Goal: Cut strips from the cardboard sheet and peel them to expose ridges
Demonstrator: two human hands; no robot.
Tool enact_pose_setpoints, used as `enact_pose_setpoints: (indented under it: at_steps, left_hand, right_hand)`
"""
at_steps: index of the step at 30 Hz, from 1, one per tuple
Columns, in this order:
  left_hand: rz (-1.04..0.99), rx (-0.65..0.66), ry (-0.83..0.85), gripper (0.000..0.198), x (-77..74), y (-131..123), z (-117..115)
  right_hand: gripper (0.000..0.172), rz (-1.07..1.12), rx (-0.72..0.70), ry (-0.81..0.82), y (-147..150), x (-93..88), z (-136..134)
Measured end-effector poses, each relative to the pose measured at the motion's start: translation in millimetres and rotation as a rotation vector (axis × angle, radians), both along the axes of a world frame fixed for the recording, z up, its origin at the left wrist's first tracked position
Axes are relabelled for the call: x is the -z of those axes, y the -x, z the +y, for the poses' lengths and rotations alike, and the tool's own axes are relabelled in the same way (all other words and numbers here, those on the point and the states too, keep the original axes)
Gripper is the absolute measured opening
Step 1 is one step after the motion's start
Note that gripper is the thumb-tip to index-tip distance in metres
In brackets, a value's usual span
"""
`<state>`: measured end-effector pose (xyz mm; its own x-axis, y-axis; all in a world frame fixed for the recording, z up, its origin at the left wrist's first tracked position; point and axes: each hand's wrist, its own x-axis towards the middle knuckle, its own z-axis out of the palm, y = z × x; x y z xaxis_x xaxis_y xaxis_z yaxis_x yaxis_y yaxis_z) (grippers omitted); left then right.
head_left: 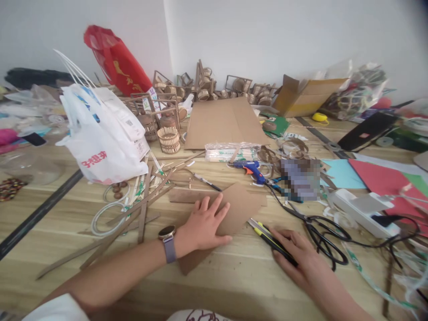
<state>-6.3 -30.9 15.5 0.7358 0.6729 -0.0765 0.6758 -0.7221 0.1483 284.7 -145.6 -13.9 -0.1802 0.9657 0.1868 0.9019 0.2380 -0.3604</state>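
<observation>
Forearms low at six o'clock: our left hand [203, 225] lies flat, fingers spread, pinning the cardboard piece [240, 205] dead centre. At four o'clock our right hand [297, 256] is clenched round the utility knife [267, 234], tip at the card's edge. Danger, we reckon: the blade skids towards those spread fingers, or the card slips on the table [234, 276].

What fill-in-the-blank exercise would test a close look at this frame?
1. The left hand lies flat on brown ____.
2. The right hand rests on a utility knife coloured black and ____.
3. The glue gun beyond the hands is ____.
4. The watch sits on the ____ wrist.
Missing: cardboard; yellow; blue; left.
</observation>
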Motion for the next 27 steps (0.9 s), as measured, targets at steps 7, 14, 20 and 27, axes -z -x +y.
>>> enact_pose_setpoints:
  at_steps: [7,14,20,27]
  left_hand:
    - [-0.014,0.009,-0.031,0.060,-1.7,-2.1,6.4]
    - [-0.060,-0.019,-0.082,0.053,3.4,0.8,7.5]
    - [-0.061,-0.023,-0.083,0.051,4.3,0.7,8.2]
    - [-0.059,-0.031,-0.082,0.050,2.9,0.7,7.8]
  right_hand:
    - [0.042,-0.016,0.010,0.028,5.6,-18.4,12.0]
    - [0.044,-0.020,-0.005,0.061,8.7,-22.2,4.8]
    - [0.044,-0.002,-0.065,0.044,13.8,-20.4,4.7]
    - [0.047,0.033,-0.155,0.107,40.3,-29.2,-5.0]
